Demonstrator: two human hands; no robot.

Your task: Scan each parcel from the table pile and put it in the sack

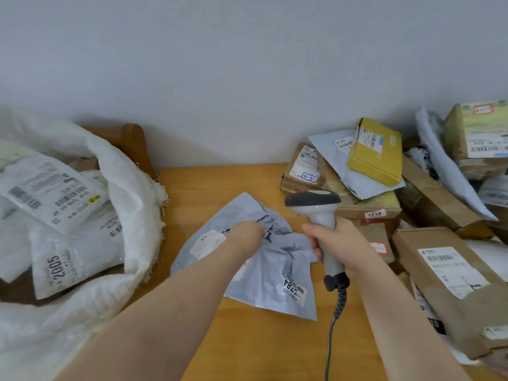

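A crumpled grey poly mailer parcel with white labels lies on the wooden table in the middle. My left hand grips its bunched-up top part. My right hand holds the grey handle of a corded barcode scanner, whose dark head points left just above the parcel. The white woven sack stands open at the left, with several labelled white parcels inside. The pile of parcels fills the table's right side.
The pile holds a yellow box, brown cartons and grey mailers. A wooden chair back shows behind the sack. The scanner's coiled cable runs down toward the table's front edge. A plain wall stands behind.
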